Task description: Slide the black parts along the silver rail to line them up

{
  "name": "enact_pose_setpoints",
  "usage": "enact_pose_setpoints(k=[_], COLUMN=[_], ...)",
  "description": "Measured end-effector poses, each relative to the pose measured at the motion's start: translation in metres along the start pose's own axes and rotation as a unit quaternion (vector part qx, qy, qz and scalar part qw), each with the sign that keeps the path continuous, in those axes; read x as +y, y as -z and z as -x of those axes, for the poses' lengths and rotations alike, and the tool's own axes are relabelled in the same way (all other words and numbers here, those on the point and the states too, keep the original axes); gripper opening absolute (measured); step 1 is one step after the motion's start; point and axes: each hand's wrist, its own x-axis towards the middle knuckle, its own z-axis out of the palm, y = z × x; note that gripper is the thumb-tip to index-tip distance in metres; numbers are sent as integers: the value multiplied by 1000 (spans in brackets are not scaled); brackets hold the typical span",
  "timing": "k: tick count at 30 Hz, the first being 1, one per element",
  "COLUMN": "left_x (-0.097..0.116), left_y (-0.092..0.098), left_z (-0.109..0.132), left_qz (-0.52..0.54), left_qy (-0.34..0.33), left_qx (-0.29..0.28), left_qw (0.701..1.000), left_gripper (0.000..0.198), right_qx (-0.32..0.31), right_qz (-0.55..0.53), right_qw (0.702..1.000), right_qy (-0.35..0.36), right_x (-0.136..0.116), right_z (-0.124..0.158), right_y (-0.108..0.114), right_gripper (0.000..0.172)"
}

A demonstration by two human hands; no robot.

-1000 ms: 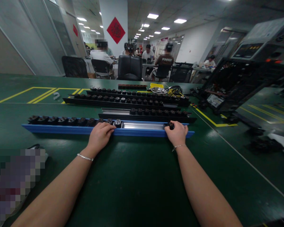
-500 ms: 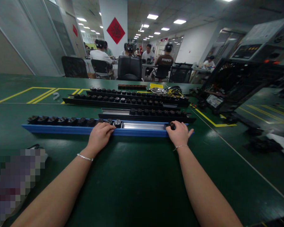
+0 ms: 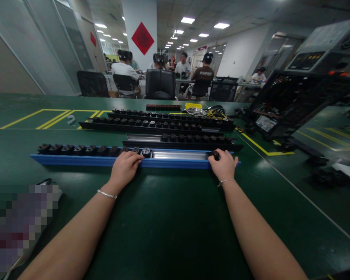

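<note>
A long blue rail (image 3: pixel 76 160) lies across the green table, with a row of black round parts (image 3: pixel 76 149) on its left half and a bare silver channel (image 3: pixel 177 154) in the middle. My left hand (image 3: pixel 125 167) rests with curled fingers on the rail's front edge, beside the last black parts (image 3: pixel 146 151). My right hand (image 3: pixel 224 166) sits at the rail's right end, its fingers closed on a small black part (image 3: pixel 215 154).
Behind the blue rail lie three black rails (image 3: pixel 169 125) with similar parts. A metal bowl (image 3: pixel 195 111) and yellow items stand further back. An open black machine frame (image 3: pixel 294 105) stands at the right. People sit at desks in the background.
My right hand has shifted slightly on the rail's right end, its fingers spreading briefly then closing on the black part. My left hand has stayed put.
</note>
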Motion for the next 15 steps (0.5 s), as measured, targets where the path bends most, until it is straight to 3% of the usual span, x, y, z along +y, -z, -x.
enact_pose_setpoints(k=[15], left_x=[0], left_y=[-1], left_z=[0], left_qz=[-9], left_qy=[0], left_qx=[1], left_qw=[1000], left_gripper=[23], right_qx=[32], right_qz=[19], right_qw=[999], right_qy=[-12], right_x=[9], right_z=[-2], right_y=[2], right_gripper=[39])
